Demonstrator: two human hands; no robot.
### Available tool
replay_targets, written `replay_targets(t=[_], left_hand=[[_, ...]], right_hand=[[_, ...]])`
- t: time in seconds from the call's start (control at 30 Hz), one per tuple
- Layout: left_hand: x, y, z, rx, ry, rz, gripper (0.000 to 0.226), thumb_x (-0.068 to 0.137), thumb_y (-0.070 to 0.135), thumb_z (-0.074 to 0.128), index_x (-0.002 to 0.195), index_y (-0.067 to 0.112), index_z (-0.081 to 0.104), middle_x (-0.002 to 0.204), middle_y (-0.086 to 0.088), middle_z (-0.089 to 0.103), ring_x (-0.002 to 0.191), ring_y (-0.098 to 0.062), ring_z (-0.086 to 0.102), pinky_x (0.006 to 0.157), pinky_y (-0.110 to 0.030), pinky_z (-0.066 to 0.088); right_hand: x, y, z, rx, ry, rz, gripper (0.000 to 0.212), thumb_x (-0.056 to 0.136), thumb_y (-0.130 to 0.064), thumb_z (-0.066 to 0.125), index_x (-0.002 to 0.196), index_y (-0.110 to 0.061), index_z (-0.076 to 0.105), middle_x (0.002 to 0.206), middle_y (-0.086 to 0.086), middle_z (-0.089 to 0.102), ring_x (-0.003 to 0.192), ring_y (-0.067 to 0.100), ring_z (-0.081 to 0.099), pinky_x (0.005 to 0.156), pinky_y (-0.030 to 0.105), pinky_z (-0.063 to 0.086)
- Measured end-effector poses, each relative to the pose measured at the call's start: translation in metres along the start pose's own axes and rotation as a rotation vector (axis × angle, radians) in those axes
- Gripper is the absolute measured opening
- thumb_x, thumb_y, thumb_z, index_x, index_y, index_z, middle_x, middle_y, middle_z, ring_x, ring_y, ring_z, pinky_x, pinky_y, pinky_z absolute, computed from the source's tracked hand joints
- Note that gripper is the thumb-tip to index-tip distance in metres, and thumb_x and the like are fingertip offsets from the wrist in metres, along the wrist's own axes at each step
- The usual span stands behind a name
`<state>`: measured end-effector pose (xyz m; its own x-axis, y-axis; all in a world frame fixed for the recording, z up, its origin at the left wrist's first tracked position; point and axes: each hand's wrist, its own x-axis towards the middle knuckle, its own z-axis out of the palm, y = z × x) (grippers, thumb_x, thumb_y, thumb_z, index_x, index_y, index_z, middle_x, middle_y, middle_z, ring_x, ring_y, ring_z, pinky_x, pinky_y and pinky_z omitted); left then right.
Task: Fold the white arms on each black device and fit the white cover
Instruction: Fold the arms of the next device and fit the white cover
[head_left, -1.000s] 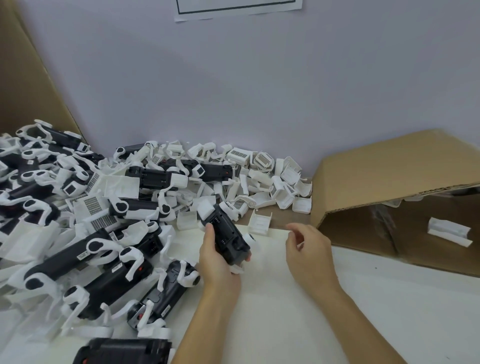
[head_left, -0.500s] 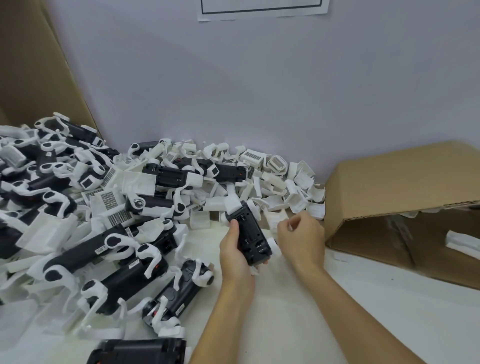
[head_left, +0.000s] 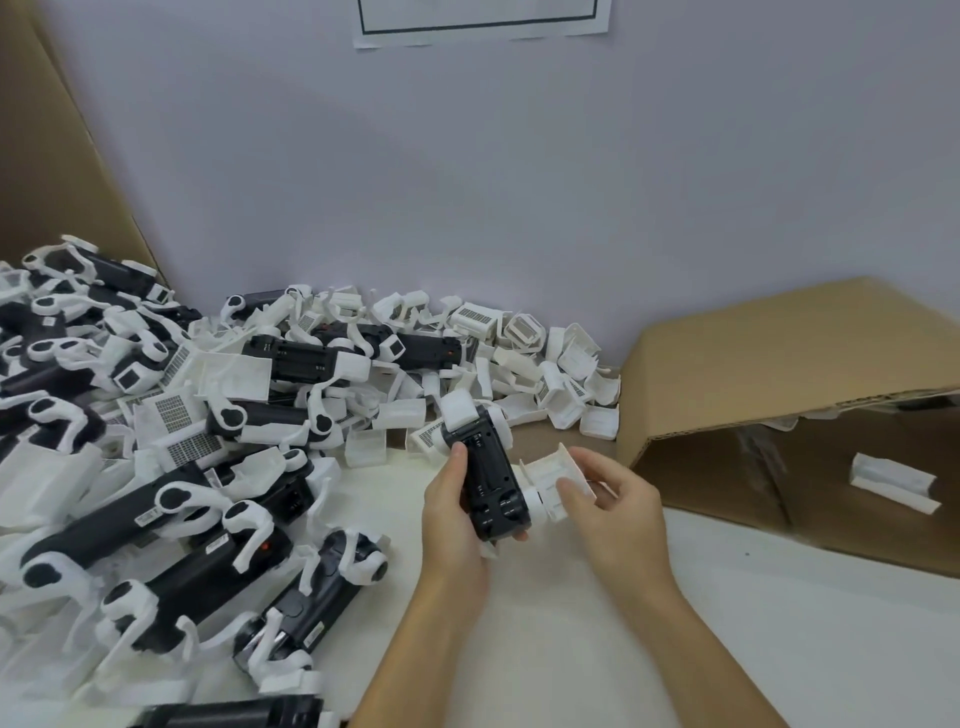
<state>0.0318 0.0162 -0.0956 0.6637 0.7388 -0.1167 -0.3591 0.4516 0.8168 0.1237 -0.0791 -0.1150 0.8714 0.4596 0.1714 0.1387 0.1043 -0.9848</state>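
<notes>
The left hand (head_left: 454, 512) grips a black device (head_left: 491, 480) by its sides, thumb curled along the near edge, while the right hand (head_left: 610, 506) pinches a ribbed white cover (head_left: 553, 475) just beside the device's right flank, touching it. The device's long axis runs away from the person, leaning slightly left, its white-capped end pointing to the parts pile (head_left: 519, 358). To seat it cleanly, I'd square the cover's open side to the body before pressing.

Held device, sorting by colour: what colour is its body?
Black device, white end parts; head view.
</notes>
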Motion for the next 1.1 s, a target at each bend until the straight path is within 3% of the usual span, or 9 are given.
replay_targets(t=[0.13,0.23,0.33,0.6,0.7,0.8,0.87,0.97,1.1], left_hand=[[0.002,-0.004,0.004,0.061,-0.048,0.023,0.047,0.1,0.039,0.044,0.074,0.024,0.08,0.068,-0.006,0.07,0.052,-0.023,0.062,0.041,-0.029,0.047],[0.006,-0.008,0.003,0.079,-0.044,0.032,0.043,0.099,0.039,0.047,0.082,0.015,0.078,0.071,-0.01,0.069,0.052,-0.025,0.063,0.04,-0.029,0.047],[0.007,-0.009,0.005,0.126,-0.054,0.036,0.05,0.087,0.046,0.053,0.105,0.002,0.067,0.079,-0.018,0.067,0.055,-0.028,0.062,0.042,-0.03,0.047],[0.008,-0.009,0.002,0.16,-0.112,0.063,0.059,0.079,0.05,0.056,0.114,0.005,0.067,0.095,-0.022,0.074,0.071,-0.031,0.07,0.052,-0.032,0.054],[0.009,-0.005,0.001,0.217,-0.102,0.124,0.049,0.082,0.045,0.059,0.116,0.011,0.069,0.108,-0.019,0.074,0.097,-0.032,0.072,0.08,-0.043,0.06],[0.01,-0.001,0.002,0.25,-0.055,0.182,0.05,0.083,0.049,0.058,0.12,0.017,0.068,0.114,-0.009,0.074,0.11,-0.03,0.069,0.1,-0.053,0.051],[0.011,-0.001,0.001,0.272,-0.038,0.22,0.042,0.089,0.049,0.055,0.121,0.023,0.067,0.112,0.0,0.075,0.111,-0.023,0.068,0.099,-0.045,0.051],[0.012,-0.004,-0.001,0.309,-0.052,0.246,0.021,0.101,0.037,0.05,0.114,0.033,0.065,0.106,0.009,0.075,0.098,-0.006,0.071,0.079,-0.02,0.052],[0.012,-0.005,-0.004,0.331,-0.093,0.253,0.019,0.101,0.03,0.053,0.113,0.028,0.067,0.107,0.007,0.075,0.101,-0.006,0.07,0.078,-0.017,0.053]], right_hand=[[-0.001,0.0,0.004,0.29,-0.143,0.095,0.032,0.09,0.005,0.058,0.11,-0.015,0.073,0.104,0.008,0.076,0.093,0.022,0.07,0.079,0.031,0.054],[0.002,-0.005,0.005,0.576,-0.239,0.129,0.029,0.089,-0.016,0.054,0.111,-0.007,0.071,0.104,0.015,0.072,0.091,0.024,0.066,0.071,0.032,0.053],[0.005,-0.006,0.004,0.553,-0.237,0.144,0.031,0.098,-0.022,0.046,0.106,-0.012,0.074,0.1,0.014,0.073,0.083,0.024,0.067,0.058,0.033,0.053],[0.012,-0.007,-0.008,0.594,-0.155,0.203,0.039,0.093,0.006,0.046,0.128,-0.004,0.061,0.123,0.012,0.069,0.107,0.028,0.069,0.081,0.031,0.053],[0.011,-0.005,-0.008,0.474,-0.137,0.157,0.041,0.093,0.005,0.055,0.13,-0.014,0.06,0.112,-0.006,0.075,0.104,0.009,0.07,0.079,0.019,0.053],[0.009,-0.002,-0.007,0.252,-0.116,0.087,0.046,0.091,0.0,0.065,0.131,-0.02,0.062,0.118,-0.005,0.072,0.109,0.002,0.066,0.091,0.022,0.05],[0.007,0.0,-0.005,0.11,-0.048,-0.021,0.049,0.088,-0.002,0.07,0.13,-0.025,0.062,0.115,-0.009,0.071,0.109,0.002,0.064,0.089,0.02,0.051],[0.002,0.0,0.003,-0.095,0.103,-0.256,0.052,0.085,-0.002,0.072,0.127,-0.029,0.059,0.113,-0.01,0.065,0.106,0.003,0.061,0.085,0.013,0.047],[-0.006,-0.001,0.014,-0.189,0.146,-0.483,0.051,0.08,-0.014,0.068,0.126,-0.03,0.054,0.115,-0.008,0.057,0.106,0.006,0.057,0.085,0.007,0.042]])
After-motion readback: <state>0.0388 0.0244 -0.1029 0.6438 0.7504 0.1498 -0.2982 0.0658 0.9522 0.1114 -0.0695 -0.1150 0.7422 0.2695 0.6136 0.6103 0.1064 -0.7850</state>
